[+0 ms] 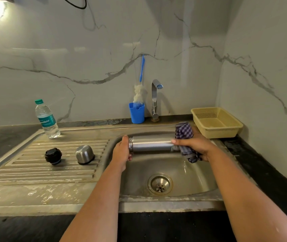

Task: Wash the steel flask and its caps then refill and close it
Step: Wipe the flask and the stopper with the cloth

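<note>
1 cylindrical brushed-steel flask (152,143), between both hands | 1 checked blue cloth (185,137), in right hand | 2 caps left of left hand: 1 black plastic stopper cap (53,155), 1 domed steel cup cap (84,154) | 1 clear plastic water bottle (46,119), farther left | 1 yellow perforated plastic basket (216,122), beyond right hand

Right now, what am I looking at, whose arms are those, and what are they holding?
The camera sits on a person's head, looking down, so these are that person's own arms. The left hand holds the open mouth end of a steel flask lying sideways above the sink. The right hand grips a checked cloth wrapped round the flask's other end. On the ribbed draining board stand a black inner cap and a steel outer cap. Behind them stands a water bottle. The tap shows no water running.
</note>
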`<state>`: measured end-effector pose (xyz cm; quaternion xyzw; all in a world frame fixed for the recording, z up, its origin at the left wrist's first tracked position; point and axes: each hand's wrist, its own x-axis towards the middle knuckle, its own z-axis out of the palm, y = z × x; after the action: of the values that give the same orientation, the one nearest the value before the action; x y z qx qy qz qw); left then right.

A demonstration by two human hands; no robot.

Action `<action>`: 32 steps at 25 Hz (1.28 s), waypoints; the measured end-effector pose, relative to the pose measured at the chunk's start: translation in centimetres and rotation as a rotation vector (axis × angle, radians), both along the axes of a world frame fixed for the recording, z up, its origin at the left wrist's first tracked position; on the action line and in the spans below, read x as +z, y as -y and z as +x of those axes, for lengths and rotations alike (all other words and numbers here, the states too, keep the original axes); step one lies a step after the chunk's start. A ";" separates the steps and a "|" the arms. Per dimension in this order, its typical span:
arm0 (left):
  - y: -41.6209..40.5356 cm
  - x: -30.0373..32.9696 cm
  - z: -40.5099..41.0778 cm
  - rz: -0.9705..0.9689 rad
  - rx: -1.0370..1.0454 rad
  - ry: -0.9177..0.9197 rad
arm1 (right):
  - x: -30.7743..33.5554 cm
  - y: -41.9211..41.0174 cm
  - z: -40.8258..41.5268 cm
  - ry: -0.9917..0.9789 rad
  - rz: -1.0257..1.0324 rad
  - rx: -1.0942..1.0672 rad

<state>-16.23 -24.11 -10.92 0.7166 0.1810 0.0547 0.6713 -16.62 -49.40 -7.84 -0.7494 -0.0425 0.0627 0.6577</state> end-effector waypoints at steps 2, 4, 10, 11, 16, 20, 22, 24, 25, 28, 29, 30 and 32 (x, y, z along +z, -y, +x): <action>-0.2 0.3 -0.2 0.038 -0.064 -0.025 | 0.1 0.3 0.2 -0.005 -0.025 0.001; -0.4 0.8 -0.3 0.181 -0.159 -0.049 | 0.3 0.8 0.5 0.031 0.020 -0.044; 1.9 1.0 -0.7 1.118 -0.260 0.401 | 2.1 0.7 -0.4 0.404 -0.450 -0.157; 3.1 1.1 -0.9 1.217 -0.314 0.493 | 2.4 0.3 -0.7 0.470 -0.514 -0.135; 5.0 -1.2 0.1 1.103 -0.465 0.559 | 2.1 -1.8 -1.0 0.686 -0.741 0.038; 3.9 -2.0 0.7 1.097 -0.337 0.573 | 0.8 -2.1 -0.5 0.434 -0.594 0.018; 3.7 -2.2 0.9 1.130 -0.305 0.560 | -0.1 -2.5 -0.4 0.348 -0.528 -0.031; 3.6 -2.5 1.0 1.137 -0.275 0.549 | -0.6 -3.1 -0.3 0.396 -0.661 -0.139; 3.4 -2.7 1.1 1.119 -0.257 0.544 | -0.6 -3.5 -0.3 0.461 -0.793 -0.198; 3.1 -2.7 1.1 1.029 -0.186 0.554 | 0.1 -5.1 -0.9 0.715 -0.946 -0.228; 3.0 -2.6 1.0 1.005 -0.167 0.562 | 0.3 -5.4 -1.1 0.773 -0.900 -0.197; 3.0 -2.4 0.8 0.985 -0.158 0.573 | 0.4 -5.7 -1.3 0.828 -0.867 -0.176; 3.0 -2.1 0.6 0.973 -0.157 0.597 | 0.3 -5.9 -1.2 0.927 -0.896 -0.154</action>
<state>-15.65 -27.14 -13.00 0.9077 -0.1161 0.2818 0.2884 -17.86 -43.53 -7.51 -0.9015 -0.2379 -0.3030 0.1972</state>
